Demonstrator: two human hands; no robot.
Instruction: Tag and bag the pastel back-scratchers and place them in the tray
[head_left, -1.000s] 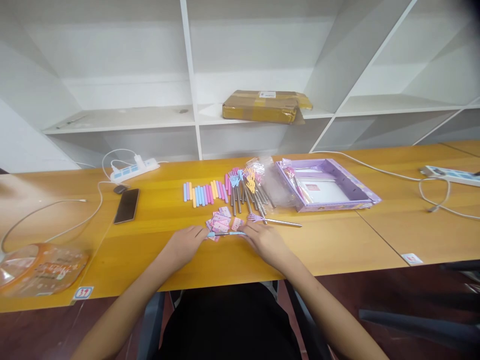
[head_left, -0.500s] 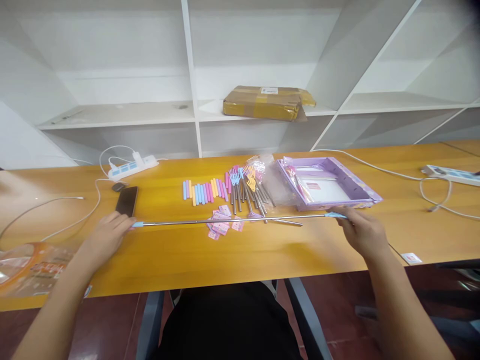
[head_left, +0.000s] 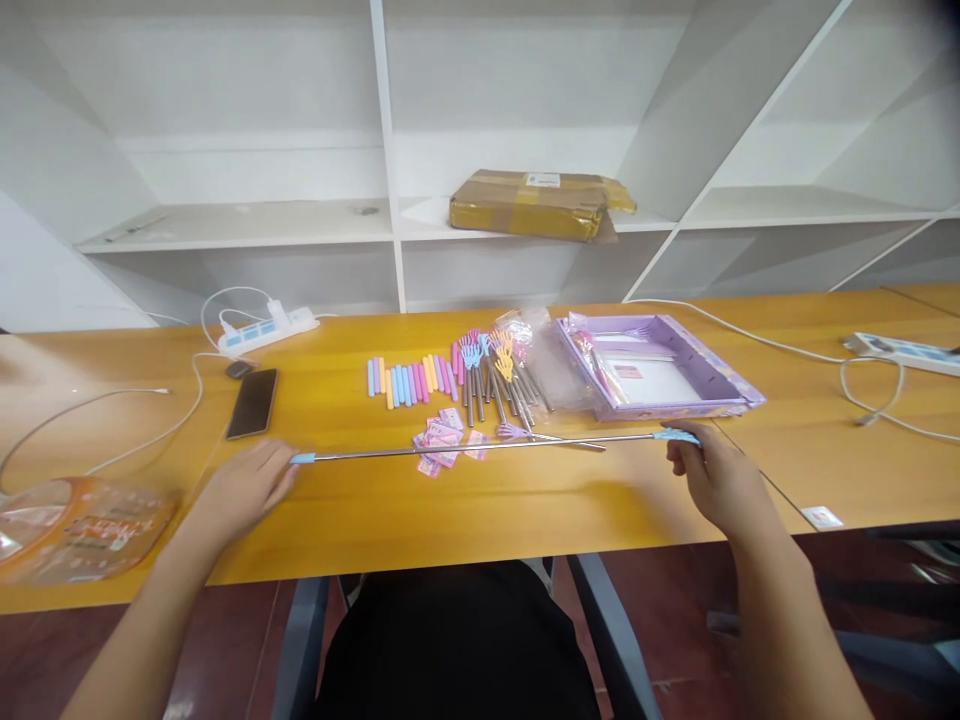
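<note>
An extended telescopic back scratcher (head_left: 480, 447) stretches between my two hands over the table. My left hand (head_left: 247, 488) is closed on its light blue handle, and my right hand (head_left: 716, 475) pinches the blue claw-shaped head. Beneath the rod lie small pink and purple cards (head_left: 442, 436). Behind it is a pile of back scratchers (head_left: 487, 375) with blue, yellow, pink and purple claw heads and metal rods. One with a purple head (head_left: 512, 431) lies apart, close to the cards. Left of the pile, several coloured handle sleeves (head_left: 411, 382) lie in a row.
A purple box tray (head_left: 694, 355) with bagged pieces stands right of a clear plastic bag (head_left: 559, 375). At left are a phone (head_left: 252, 404), a power strip (head_left: 268, 332) and an orange-printed bag (head_left: 105, 530). A taped carton (head_left: 532, 205) sits on the shelf.
My left hand has moved right and slightly down with the handle end, now away from the phone. My right hand has shifted slightly right. The rod between them looks a little shorter.
</note>
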